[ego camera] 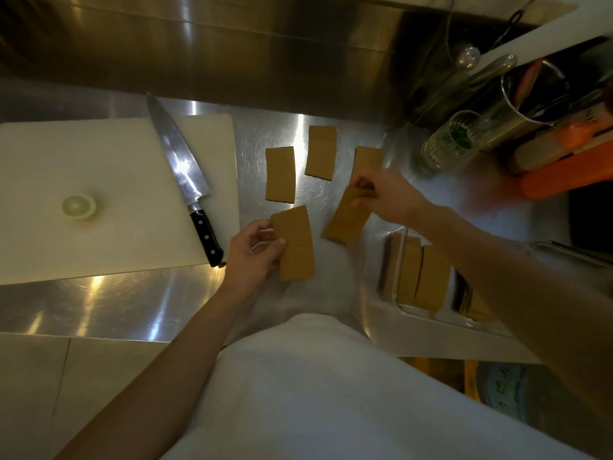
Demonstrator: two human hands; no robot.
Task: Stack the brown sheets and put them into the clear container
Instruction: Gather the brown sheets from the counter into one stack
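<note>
Head view: steel counter (132, 300), kitchen.

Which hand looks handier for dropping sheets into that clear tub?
Probably the right hand: it already pinches a brown sheet, and the clear container sits just below its forearm. The left hand is farther off.

Your brushed stainless steel counter (116, 300) carries a white plastic cutting board (99, 180) at nine o'clock. Three flat brown rectangular sheets (280, 174) lie bare on the metal around twelve. A clear rectangular container (403, 277) rests at four o'clock, brown sheets inside.
</note>
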